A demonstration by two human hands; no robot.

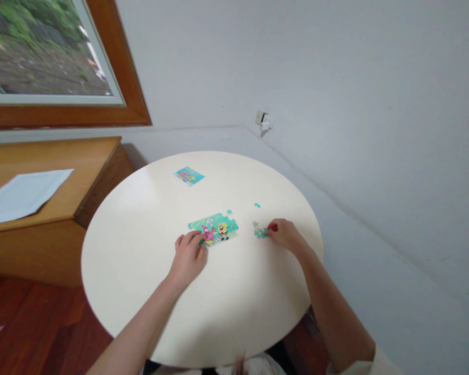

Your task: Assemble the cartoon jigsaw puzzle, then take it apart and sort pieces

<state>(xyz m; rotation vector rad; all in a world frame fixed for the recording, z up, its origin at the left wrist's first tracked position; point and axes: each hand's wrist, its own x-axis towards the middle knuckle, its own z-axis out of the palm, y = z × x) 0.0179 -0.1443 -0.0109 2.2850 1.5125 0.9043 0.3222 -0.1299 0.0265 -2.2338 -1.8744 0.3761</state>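
Note:
A small cartoon jigsaw puzzle (216, 227), mostly joined, lies near the middle of a round cream table (140, 260). My left hand (188, 254) rests on the table with its fingertips pressed on the puzzle's lower left corner. My right hand (284, 233) is to the right, fingers pinched on a cluster of teal loose pieces (259, 230). One more teal piece (257, 205) lies apart, farther back.
A small reference picture card (188, 176) lies at the table's far side. A wooden desk (62, 208) with a white paper (21, 194) stands to the left below a wood-framed window (113, 78). White walls meet behind the table, with a wall socket (263, 120).

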